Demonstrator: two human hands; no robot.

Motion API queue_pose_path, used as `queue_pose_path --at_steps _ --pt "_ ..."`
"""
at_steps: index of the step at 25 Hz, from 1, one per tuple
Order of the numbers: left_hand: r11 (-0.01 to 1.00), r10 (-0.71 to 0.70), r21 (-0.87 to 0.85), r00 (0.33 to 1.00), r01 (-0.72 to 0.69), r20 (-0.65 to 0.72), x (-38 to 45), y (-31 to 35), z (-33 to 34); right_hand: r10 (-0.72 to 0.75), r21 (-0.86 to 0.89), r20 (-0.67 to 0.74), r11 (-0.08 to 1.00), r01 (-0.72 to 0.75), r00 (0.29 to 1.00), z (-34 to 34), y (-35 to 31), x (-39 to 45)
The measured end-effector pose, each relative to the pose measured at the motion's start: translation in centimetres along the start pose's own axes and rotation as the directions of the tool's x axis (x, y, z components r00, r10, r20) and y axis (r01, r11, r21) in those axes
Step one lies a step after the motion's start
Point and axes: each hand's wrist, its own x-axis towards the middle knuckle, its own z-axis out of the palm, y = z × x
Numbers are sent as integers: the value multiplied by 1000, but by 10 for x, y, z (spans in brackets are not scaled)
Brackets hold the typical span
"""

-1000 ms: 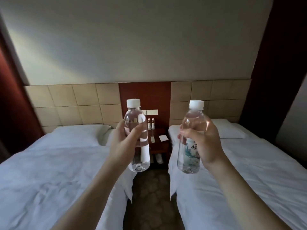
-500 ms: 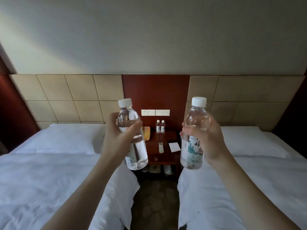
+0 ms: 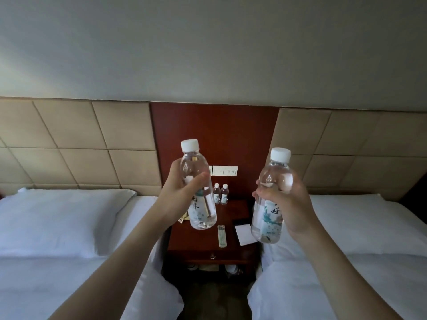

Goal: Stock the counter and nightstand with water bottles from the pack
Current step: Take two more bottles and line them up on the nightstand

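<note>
My left hand [image 3: 179, 195] is curled round a water bottle [image 3: 200, 188], thumb across the front and fingers wrapped behind, gripping it at mid-height. That bottle leans a little, its white cap tipped to the left, its base hanging in the air above the near left part of the nightstand [image 3: 209, 243]. My right hand [image 3: 288, 204] grips a second bottle [image 3: 270, 199] the same way, fingers closed round its upper body, the printed label showing below my fingers. It tilts slightly the other way, cap to the right, and its base hangs above the nightstand's right edge, next to the right bed [image 3: 358, 262]. The two bottles are well apart from each other, both clear and full with caps on.

My forearms reach out over the two white beds, the left bed [image 3: 57, 250] under my left arm and the right one under my right arm. Between the beds, on the dark wooden nightstand top, a remote [image 3: 222, 236] lies lengthways near the front, and a white card [image 3: 243, 234] lies just to its right. A yellowish object shows partly behind my left bottle; I cannot tell what it is. At the far edge of the top two small bottles [image 3: 220, 194] stand upright side by side, against the red-brown wall panel [image 3: 215, 130]. A switch plate [image 3: 225, 170] sits on that panel above them. Padded beige headboards [image 3: 80, 144] run to either side.
</note>
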Motion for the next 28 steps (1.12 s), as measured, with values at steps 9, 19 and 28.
queue_pose_path --at_steps 9,19,28 --pt "978 -106 154 974 138 -200 226 -156 42 139 -36 0 990 -139 990 -21 164 223" --pt "920 -231 220 903 324 -361 404 -492 96 379 -137 -61 913 -384 923 -37 502 413" --pt "918 -285 206 924 340 -256 439 -694 113 372 -197 -54 906 -375 927 -18 701 471"
